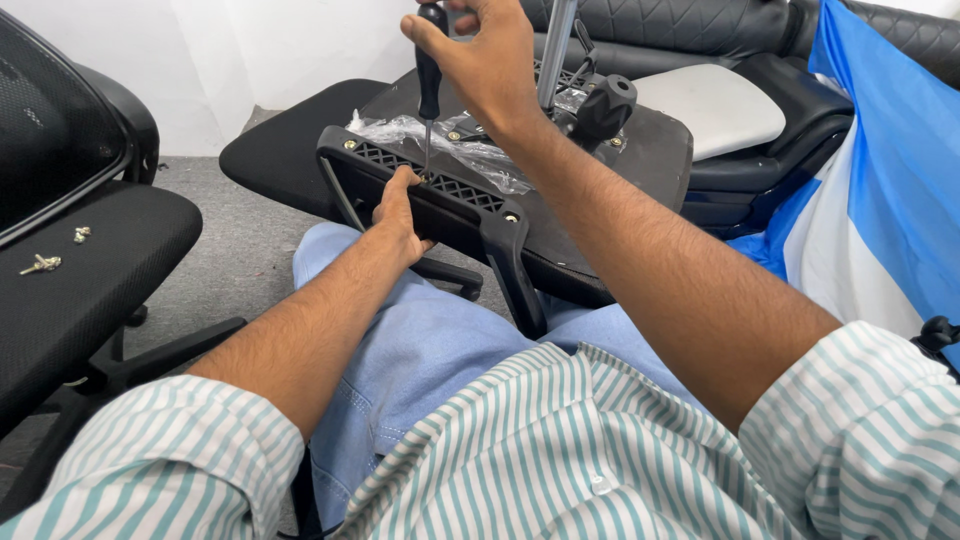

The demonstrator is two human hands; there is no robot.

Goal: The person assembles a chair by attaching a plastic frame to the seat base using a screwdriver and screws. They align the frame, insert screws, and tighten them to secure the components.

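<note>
Driving a screw: the right hand (487,62) is wrapped around the black handle of a screwdriver (429,85), shaft upright, tip down on the top edge of a black armrest bracket (440,200). The left hand (398,215) is pressed against the front of that bracket, fingers curled over its edge just beside the tip, steadying it. The bracket lies along the near edge of an upturned chair seat base (640,160), propped over the person's lap.

Progress, as far as can be judged: screw heads already show on the bracket, one at its left end (351,145) and one at its right end (511,216), so the middle fixing seems to be the one in hand. How deep it sits cannot be told.

Count: one screwdriver, one bracket being fixed, one crumpled clear plastic bag (440,140) on the base, one black knob (605,103) beside the metal post. Two loose brass-coloured fasteners (42,264) lie on the seat of a second chair (90,270) at left, well apart.
</note>
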